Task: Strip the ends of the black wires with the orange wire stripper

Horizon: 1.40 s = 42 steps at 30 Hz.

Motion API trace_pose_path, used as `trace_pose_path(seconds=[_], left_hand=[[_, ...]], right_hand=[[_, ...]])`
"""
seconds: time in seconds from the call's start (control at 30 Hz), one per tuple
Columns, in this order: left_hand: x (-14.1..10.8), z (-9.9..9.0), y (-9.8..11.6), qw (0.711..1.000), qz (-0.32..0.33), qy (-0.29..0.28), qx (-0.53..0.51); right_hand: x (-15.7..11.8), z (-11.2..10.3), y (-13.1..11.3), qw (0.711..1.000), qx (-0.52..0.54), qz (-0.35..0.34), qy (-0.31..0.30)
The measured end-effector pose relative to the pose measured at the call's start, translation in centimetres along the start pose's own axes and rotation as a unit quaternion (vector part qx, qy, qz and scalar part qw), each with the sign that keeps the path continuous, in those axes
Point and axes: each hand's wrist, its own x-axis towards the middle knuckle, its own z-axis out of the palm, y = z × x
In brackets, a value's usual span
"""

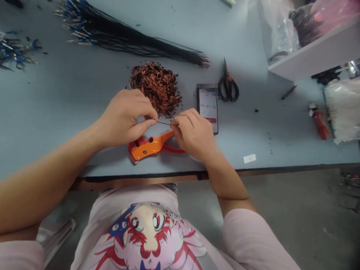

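Observation:
A short, thin dark wire (164, 123) stretches between my two hands. My left hand (128, 115) pinches its left end between thumb and forefinger, and my right hand (194, 133) pinches the other end. Just below them lies an orange wire stripper (149, 148) on the table, its right part partly behind my right hand. A pile of short copper-coloured pieces (157, 88) sits right behind my hands. To the right of the pile, a phone (208, 108) with a timer on its screen lies beside my right hand.
A long bundle of black wires (140, 41) with blue ends lies at the back; more blue terminals (7, 49) are at far left. Black scissors (229, 85) lie behind the phone. Farther right are a red tool (319, 123), a shelf (319, 49) with plastic bags and a white label (249, 158).

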Motion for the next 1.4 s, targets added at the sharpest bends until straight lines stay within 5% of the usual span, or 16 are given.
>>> trace_pose_path(seconds=[0.13,0.27,0.43,0.67,0.87,0.97,1.07,1.23,1.4], left_hand=[[-0.1,-2.5,-2.0,0.993,0.009,0.098,0.069],[-0.2,-4.6,-3.4,0.953,-0.115,0.279,-0.007],[-0.1,-2.4,-2.2,0.966,-0.12,0.168,-0.156],[-0.1,-0.9,-1.0,0.969,-0.118,0.133,-0.171],[-0.1,-1.2,-0.9,0.968,-0.134,0.142,-0.157],[0.0,-1.1,-1.0,0.964,-0.141,0.157,-0.162],[0.1,-0.8,-1.0,0.953,-0.15,0.181,-0.19],[0.5,-0.5,-0.8,0.915,-0.199,0.226,-0.27],[1.0,-0.7,-1.1,0.832,-0.246,0.329,-0.372]], right_hand=[[-0.3,-0.2,2.3,0.996,-0.037,0.081,-0.03],[-0.5,-0.7,4.2,0.989,-0.01,0.144,0.006],[-0.3,0.3,2.8,0.992,0.063,0.112,0.014],[-0.1,0.1,2.2,0.985,0.142,0.084,0.044],[-0.3,-1.8,1.0,0.967,0.216,0.043,-0.124],[-0.3,-2.0,0.0,0.957,0.171,0.046,-0.229],[-0.2,-1.6,-0.7,0.955,0.125,0.054,-0.265],[0.3,-0.9,-0.6,0.963,0.132,0.049,-0.231],[0.2,-1.8,1.2,0.973,0.193,0.093,-0.088]])
